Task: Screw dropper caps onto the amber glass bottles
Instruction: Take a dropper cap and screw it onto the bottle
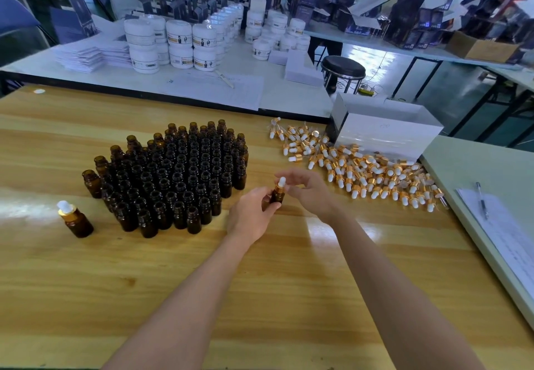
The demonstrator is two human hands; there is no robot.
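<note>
A wooden table [289, 283] fills a workshop crowded with jars [179, 40]. Its near half lies open, and its right edge meets a pale bench [476, 167]. Open bottles [179, 179] mass left of centre, with loose caps [361, 173] heaped to the right. Mid-table, the left hand [251, 213] grips one bottle [278, 195]. The right hand [312, 193] curls round its cap [281, 181]; I cannot tell whether it pinches.
</note>
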